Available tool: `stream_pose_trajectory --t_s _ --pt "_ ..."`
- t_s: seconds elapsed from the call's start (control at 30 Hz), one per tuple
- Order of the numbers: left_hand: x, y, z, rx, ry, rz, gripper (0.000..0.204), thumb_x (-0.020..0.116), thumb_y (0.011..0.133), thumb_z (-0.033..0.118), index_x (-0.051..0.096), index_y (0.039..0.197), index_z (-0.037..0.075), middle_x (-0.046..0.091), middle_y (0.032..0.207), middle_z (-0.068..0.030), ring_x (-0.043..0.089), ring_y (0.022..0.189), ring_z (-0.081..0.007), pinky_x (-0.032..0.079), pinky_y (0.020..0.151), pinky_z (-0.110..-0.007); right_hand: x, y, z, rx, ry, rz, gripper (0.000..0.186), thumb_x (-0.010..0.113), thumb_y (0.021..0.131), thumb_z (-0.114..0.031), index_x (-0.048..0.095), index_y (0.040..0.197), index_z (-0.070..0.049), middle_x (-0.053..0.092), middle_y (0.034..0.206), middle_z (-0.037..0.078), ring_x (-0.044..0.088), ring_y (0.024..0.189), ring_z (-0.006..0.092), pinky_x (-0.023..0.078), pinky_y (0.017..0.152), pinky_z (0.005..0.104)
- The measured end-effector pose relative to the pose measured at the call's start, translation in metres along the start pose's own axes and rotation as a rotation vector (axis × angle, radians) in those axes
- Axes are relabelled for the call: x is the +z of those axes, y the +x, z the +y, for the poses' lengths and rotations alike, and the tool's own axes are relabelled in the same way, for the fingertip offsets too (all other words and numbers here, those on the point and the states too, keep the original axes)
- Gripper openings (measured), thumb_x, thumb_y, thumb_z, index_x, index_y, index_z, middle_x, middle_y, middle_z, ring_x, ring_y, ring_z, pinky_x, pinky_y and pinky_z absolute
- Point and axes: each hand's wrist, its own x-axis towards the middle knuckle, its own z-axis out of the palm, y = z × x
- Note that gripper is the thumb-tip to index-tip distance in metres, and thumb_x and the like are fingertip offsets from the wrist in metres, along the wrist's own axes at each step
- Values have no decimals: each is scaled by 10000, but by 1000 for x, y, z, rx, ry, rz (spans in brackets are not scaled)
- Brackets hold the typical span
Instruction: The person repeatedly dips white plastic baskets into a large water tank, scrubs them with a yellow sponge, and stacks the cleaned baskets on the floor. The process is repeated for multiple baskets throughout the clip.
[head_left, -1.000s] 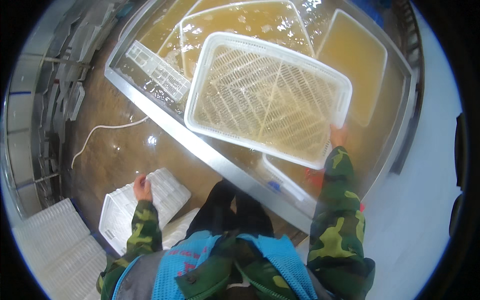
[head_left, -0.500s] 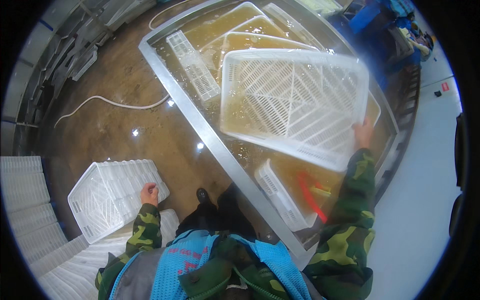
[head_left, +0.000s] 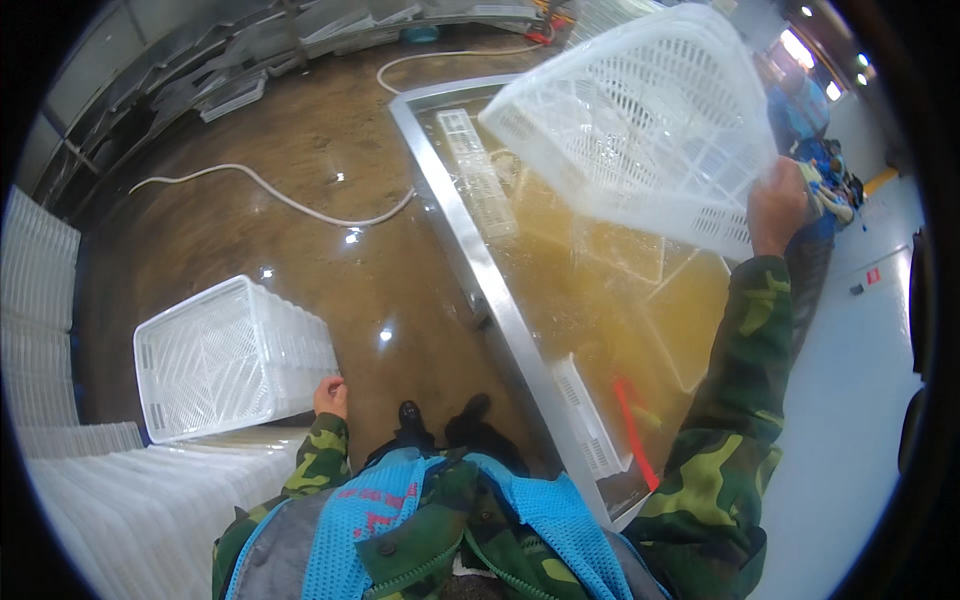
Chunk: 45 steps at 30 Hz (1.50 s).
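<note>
My right hand [head_left: 776,205] grips the corner of a white perforated plastic basket [head_left: 630,110], lifted tilted above the metal tank [head_left: 468,235] of cloudy yellowish water. Submerged tray outlines and a narrow white slotted piece [head_left: 472,165] show in the water. A white slotted piece [head_left: 585,420] and a red strip [head_left: 640,440] lie at the tank's near end. My left hand [head_left: 330,398] hangs beside a stack of white baskets [head_left: 200,365], fingers curled; whether anything is in them is too small to tell.
More stacked white trays [head_left: 40,300] stand at the left, more beneath the near stack. A hose [head_left: 300,210] curves over the wet floor [head_left: 330,300]. Metal racks [head_left: 230,95] line the back. A person in blue [head_left: 805,115] is at upper right. A pale wall [head_left: 850,380] runs along the right.
The basket in my right hand has risen out of the water and moved up and right, tilting. My left hand has shifted right and down in the picture; the view has swung toward the room.
</note>
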Motion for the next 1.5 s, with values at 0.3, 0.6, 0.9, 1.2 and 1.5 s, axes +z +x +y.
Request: stream_pose_trajectory --t_s 0.3,0.6,0.9,1.2,1.5 --pt "-55 -24 -15 -12 -118 326 201 618 814 143 642 967 16 659 819 -102 630 748 -182 500 681 -306 62 -77 -203 -758 486 -29 181 518 592 20 434 732 -59 451 726 119 497 719 301 383 664 407" --pt "-57 -67 -56 -163 -260 657 149 610 807 132 629 910 26 647 756 -83 623 701 -171 497 643 -320 110 36 -293 -478 587 -49 351 595 673 -51 545 1020 -31 606 858 135 590 793 358 472 746 432" --pt "-52 -83 -67 -361 -449 663 146 612 874 160 623 951 37 633 743 -57 587 611 -113 456 500 -263 171 -32 -535 428 1824 -542 330 654 663 -15 533 968 17 598 911 71 581 765 196 476 733 321" --pt "-72 -258 -83 -604 -379 847 138 622 865 181 622 851 43 636 725 -68 602 619 -141 475 545 -299 68 -316 -799 1107 1651 -1271 338 588 675 59 501 1000 87 599 954 184 618 835 271 496 767 390" --pt "-52 -279 -91 -724 -379 863 129 626 869 166 616 907 43 619 742 -54 588 610 -137 473 547 -292 120 -328 -830 839 1521 -1417 329 530 686 37 506 1005 117 606 984 213 626 876 307 499 763 383"
